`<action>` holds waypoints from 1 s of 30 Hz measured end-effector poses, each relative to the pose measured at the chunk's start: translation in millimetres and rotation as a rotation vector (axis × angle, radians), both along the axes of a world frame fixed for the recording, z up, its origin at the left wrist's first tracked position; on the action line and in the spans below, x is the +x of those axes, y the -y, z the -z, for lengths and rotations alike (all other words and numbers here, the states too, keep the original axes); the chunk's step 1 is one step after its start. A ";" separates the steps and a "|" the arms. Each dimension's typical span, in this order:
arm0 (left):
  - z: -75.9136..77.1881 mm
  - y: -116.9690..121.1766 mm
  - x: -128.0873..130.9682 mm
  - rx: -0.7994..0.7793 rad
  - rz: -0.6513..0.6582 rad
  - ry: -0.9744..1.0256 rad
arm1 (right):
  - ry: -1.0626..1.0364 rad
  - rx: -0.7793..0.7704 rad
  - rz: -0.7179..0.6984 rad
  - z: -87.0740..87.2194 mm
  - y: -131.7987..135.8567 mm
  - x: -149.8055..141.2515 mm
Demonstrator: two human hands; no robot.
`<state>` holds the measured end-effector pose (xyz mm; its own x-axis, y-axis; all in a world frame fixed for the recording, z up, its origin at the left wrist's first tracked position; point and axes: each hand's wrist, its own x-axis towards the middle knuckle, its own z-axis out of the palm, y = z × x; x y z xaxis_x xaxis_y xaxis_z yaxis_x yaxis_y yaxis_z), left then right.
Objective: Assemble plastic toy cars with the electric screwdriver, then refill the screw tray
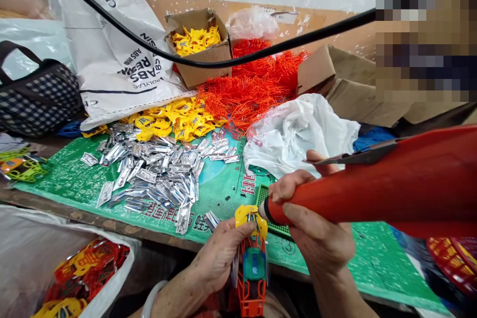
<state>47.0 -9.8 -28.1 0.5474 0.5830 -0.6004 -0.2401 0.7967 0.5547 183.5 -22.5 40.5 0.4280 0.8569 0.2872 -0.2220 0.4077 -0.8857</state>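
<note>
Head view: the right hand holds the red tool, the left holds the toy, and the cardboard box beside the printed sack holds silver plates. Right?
Wrong contents: the head view shows yellow pieces in the cardboard box beside the printed sack. The right hand does hold the red tool, the left hand the toy.

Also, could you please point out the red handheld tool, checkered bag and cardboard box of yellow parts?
Red handheld tool [372, 189]: head view, barrel.
Checkered bag [48, 88]: head view, side.
Cardboard box of yellow parts [206, 76]: head view, front wall.
</note>
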 end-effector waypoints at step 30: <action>-1.8 3.4 2.9 0.116 0.010 -0.026 | 0.128 -0.051 0.004 16.3 2.3 -0.5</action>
<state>49.9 -13.2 -26.3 0.5392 0.6437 -0.5430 -0.2167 0.7291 0.6492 183.0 -24.8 24.2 0.3944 0.8700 0.2959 -0.1041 0.3623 -0.9262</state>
